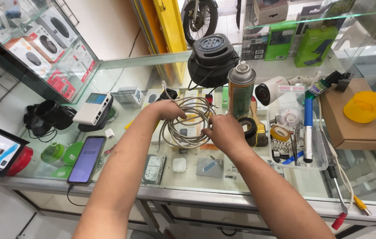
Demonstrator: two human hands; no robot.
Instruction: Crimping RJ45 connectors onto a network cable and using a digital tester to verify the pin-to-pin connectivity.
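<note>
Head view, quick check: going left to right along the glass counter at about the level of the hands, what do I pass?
Smartphone → left hand → coiled grey cable → right hand → black tape roll → blue-handled tool → cardboard box.

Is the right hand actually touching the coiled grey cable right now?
Touching. The head view shows the right hand with its fingers closed on the right side of the coiled grey cable, with no gap, while the left hand grips the top left.
</note>
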